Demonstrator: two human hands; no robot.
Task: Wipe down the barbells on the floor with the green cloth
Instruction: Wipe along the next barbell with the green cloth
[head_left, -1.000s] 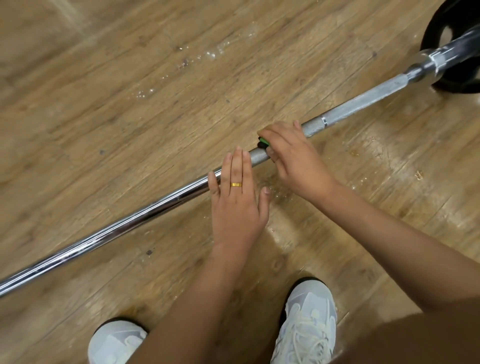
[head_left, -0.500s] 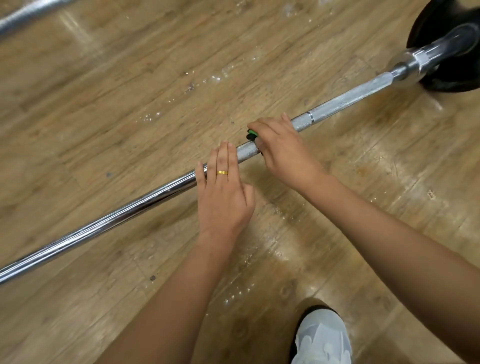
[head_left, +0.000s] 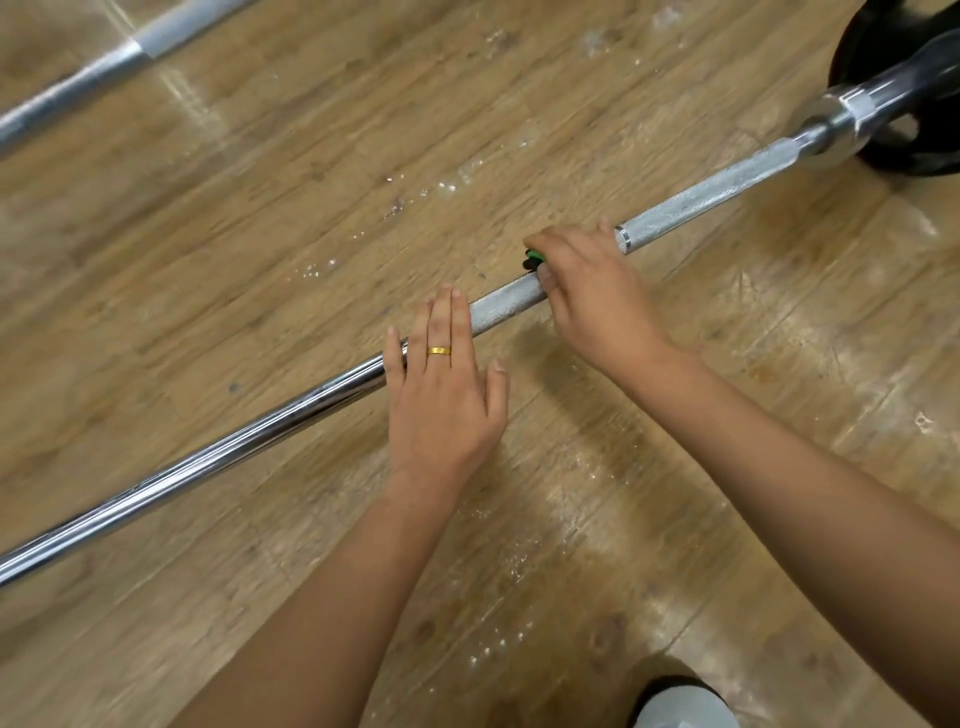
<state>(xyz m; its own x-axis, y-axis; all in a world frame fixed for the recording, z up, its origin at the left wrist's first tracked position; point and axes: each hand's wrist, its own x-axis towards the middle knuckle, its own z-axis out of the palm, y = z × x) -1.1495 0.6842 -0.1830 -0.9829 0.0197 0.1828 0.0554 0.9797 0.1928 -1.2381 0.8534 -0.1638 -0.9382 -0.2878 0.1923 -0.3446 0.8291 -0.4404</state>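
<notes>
A long steel barbell (head_left: 218, 457) lies diagonally on the wooden floor, from lower left up to a black weight plate (head_left: 893, 47) at upper right. My right hand (head_left: 592, 291) is curled over the knurled part of the bar and grips the green cloth (head_left: 534, 256), of which only a small green bit shows past my fingers. My left hand (head_left: 441, 395) rests flat on the bar just left of it, fingers straight, a gold ring on one finger.
A second barbell (head_left: 98, 67) lies across the upper left corner. White specks and wet streaks mark the floor (head_left: 571, 519) near the bar. The toe of a white shoe (head_left: 680, 704) shows at the bottom edge.
My right hand with the cloth has slid a little along the bar toward the weight plate, widening the gap to my left hand. The view tilted up; the second barbell came in.
</notes>
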